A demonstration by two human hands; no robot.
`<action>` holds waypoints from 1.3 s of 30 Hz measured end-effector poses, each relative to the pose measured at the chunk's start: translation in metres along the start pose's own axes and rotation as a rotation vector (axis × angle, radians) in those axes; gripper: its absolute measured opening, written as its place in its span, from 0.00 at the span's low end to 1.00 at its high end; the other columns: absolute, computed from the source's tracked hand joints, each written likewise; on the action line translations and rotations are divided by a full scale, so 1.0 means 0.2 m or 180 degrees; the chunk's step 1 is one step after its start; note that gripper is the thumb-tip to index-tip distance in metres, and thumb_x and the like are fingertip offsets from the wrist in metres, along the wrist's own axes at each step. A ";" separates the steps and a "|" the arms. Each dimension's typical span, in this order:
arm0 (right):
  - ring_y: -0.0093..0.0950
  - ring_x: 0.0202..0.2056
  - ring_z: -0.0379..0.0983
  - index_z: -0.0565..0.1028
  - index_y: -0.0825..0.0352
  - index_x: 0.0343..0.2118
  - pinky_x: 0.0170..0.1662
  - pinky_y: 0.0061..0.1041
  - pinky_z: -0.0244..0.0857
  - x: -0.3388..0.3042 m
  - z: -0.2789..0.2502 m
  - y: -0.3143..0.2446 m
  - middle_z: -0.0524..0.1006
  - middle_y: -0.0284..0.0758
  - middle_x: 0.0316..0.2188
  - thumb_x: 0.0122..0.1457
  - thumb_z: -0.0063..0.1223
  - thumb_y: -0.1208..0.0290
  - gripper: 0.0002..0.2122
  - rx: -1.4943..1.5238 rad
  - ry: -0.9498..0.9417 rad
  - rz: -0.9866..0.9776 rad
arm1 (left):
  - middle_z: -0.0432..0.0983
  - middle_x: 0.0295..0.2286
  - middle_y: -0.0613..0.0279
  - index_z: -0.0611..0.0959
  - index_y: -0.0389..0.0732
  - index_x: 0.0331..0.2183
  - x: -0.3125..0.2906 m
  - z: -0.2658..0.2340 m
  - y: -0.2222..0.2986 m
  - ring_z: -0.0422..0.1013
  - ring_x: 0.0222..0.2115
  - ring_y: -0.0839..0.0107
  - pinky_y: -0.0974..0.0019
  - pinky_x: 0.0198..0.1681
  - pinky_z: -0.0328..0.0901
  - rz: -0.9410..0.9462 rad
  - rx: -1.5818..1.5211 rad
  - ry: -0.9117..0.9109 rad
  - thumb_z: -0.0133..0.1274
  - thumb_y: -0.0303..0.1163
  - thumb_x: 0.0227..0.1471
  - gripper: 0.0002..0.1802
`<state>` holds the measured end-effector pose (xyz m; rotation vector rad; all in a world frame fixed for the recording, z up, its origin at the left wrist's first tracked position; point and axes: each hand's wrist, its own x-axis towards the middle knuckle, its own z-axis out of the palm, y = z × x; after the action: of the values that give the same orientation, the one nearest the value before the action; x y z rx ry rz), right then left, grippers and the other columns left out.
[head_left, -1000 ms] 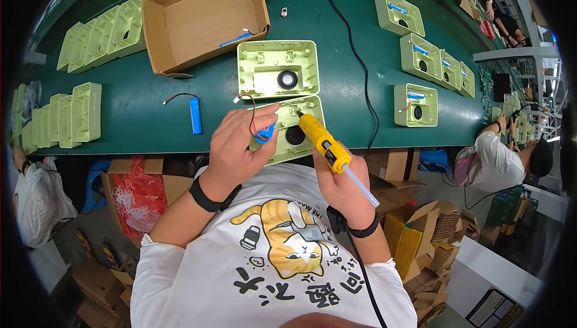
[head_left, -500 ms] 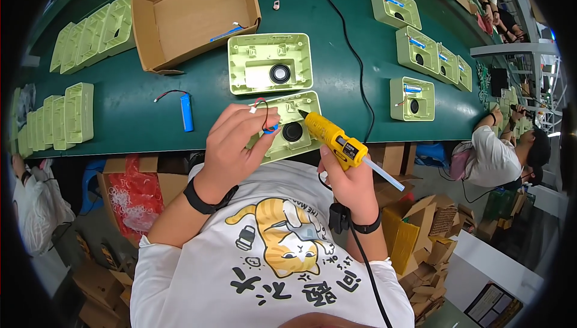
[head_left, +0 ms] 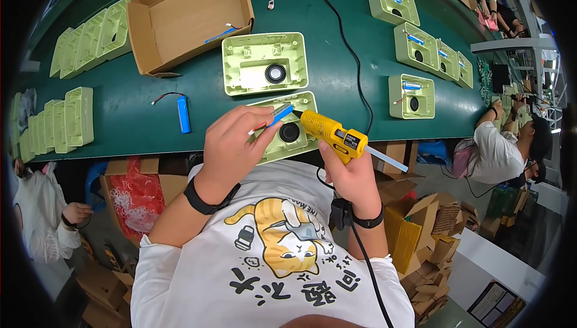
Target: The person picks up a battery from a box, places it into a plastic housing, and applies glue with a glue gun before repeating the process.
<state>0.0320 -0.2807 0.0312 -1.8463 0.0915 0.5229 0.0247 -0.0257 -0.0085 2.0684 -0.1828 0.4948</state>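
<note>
Green table [head_left: 327,75]: left fingers [head_left: 255,110] pinching blue battery [head_left: 281,113] above speaker housing [head_left: 273,151]; right fingers [head_left: 328,155] gripping hot-glue gun [head_left: 324,128], best kept steady.

The glue gun [head_left: 324,128] is yellow; the held battery [head_left: 280,115], blue; the casings [head_left: 273,151], pale green; the tabletop [head_left: 207,102], dark green; the shirt [head_left: 192,274], white with an orange-striped cat [head_left: 279,238].

Room right of cable [head_left: 359,65], tray [head_left: 253,75] ahead, carton [head_left: 186,15] left
</note>
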 end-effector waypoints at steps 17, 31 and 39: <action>0.11 0.28 0.75 0.78 0.71 0.65 0.30 0.15 0.71 -0.06 -0.01 0.08 0.90 0.34 0.45 0.77 0.61 0.67 0.19 0.0285 -0.0116 0.0205 | 0.79 0.32 0.65 0.90 0.43 0.36 0.08 -0.09 -0.02 0.75 0.37 0.62 0.58 0.42 0.71 0.0603 0.0997 -0.0615 0.76 0.29 0.50 0.11; 0.16 0.35 0.79 0.78 0.71 0.65 0.37 0.19 0.75 -0.05 0.01 0.08 0.88 0.35 0.45 0.77 0.60 0.69 0.18 0.0504 -0.0237 0.0379 | 0.80 0.45 0.61 0.93 0.46 0.43 0.17 -0.25 -0.03 0.74 0.48 0.61 0.55 0.48 0.70 0.1032 0.1496 -0.1396 0.73 0.41 0.55 0.15; 0.17 0.33 0.80 0.79 0.71 0.63 0.35 0.20 0.75 -0.01 0.01 0.10 0.87 0.33 0.39 0.77 0.61 0.67 0.18 0.0606 -0.0326 0.0263 | 0.80 0.59 0.56 0.92 0.48 0.52 0.12 -0.27 -0.09 0.74 0.53 0.54 0.53 0.52 0.70 0.1111 0.1217 -0.1568 0.75 0.54 0.50 0.31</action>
<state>0.0233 -0.2853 0.0127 -1.6327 0.1444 0.6433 0.0373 0.0307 0.0117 2.5216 -0.8036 0.2245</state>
